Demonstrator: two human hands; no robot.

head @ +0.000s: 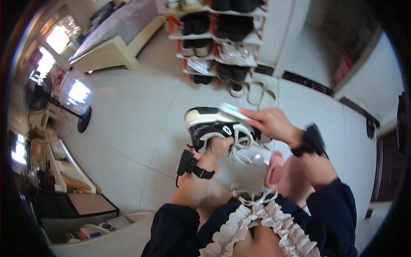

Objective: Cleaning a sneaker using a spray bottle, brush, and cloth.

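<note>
A black sneaker (pixel 208 131) with a white sole and white laces is held sideways in front of me. My left hand (pixel 221 146) reaches into its ankle opening and grips it from inside, with the laces hanging beside my fingers. In my right hand (pixel 273 123) is a white, flat handled tool (pixel 233 111) with a green mark, probably a brush. Its head lies along the sneaker's sole edge; its underside is hidden. White suds or wet shine seem to show on the black upper. Below the shoe, a pale shiny thing (pixel 253 167) is too blurred to name.
A shoe rack (pixel 216 57) full of shoes stands ahead, with sandals (pixel 265 91) and a shoe (pixel 237 90) on the floor before it. A pink slipper (pixel 275 170) is near my leg. To the left are a standing fan's base (pixel 84 119) and a bed (pixel 102 54).
</note>
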